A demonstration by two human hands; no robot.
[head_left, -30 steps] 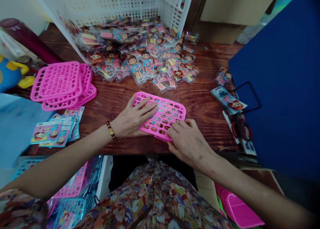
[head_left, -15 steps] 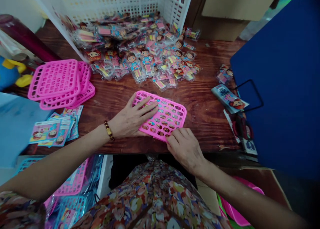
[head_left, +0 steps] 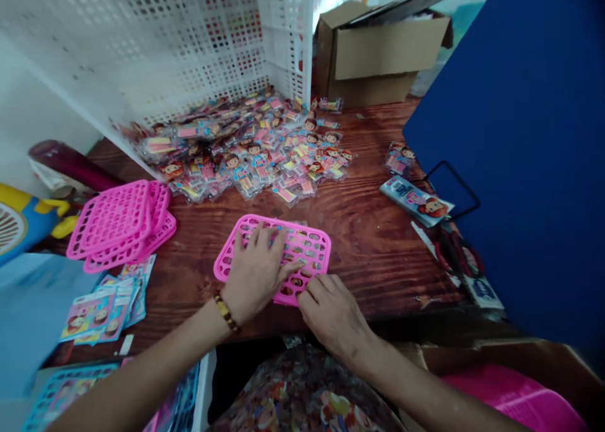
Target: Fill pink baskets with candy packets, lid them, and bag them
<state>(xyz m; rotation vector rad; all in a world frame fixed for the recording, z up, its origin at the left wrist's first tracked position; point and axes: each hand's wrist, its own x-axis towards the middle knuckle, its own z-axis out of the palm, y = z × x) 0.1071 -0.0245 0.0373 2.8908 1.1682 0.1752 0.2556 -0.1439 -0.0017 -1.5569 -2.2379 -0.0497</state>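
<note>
A pink perforated plastic lid (head_left: 307, 250) lies flat near the table's front edge. Through its holes small coloured items show; what holds them underneath is hidden. My left hand (head_left: 255, 271) rests on top of the lid, fingers spread across its left half. At the lid's near right corner is my right hand (head_left: 333, 312), its fingers curled and closed on the edge. Beyond the lid, a heap of small clear packets (head_left: 250, 167) with cartoon figures and pink and yellow pieces spills out of a white basket (head_left: 212, 35).
Left, several pink perforated lids (head_left: 113, 221) are stacked beside printed cards (head_left: 99, 309) and a dark red bottle (head_left: 75, 164). Right stand a blue panel (head_left: 491, 142), scissors (head_left: 454, 252) and a stack of printed cards (head_left: 418, 199). An open cardboard box (head_left: 378, 54) is at the back.
The view has tilted up and shifted. My left hand has gone from gripping the lid's left edge to lying spread on its top. My right hand stays at the near right corner.
</note>
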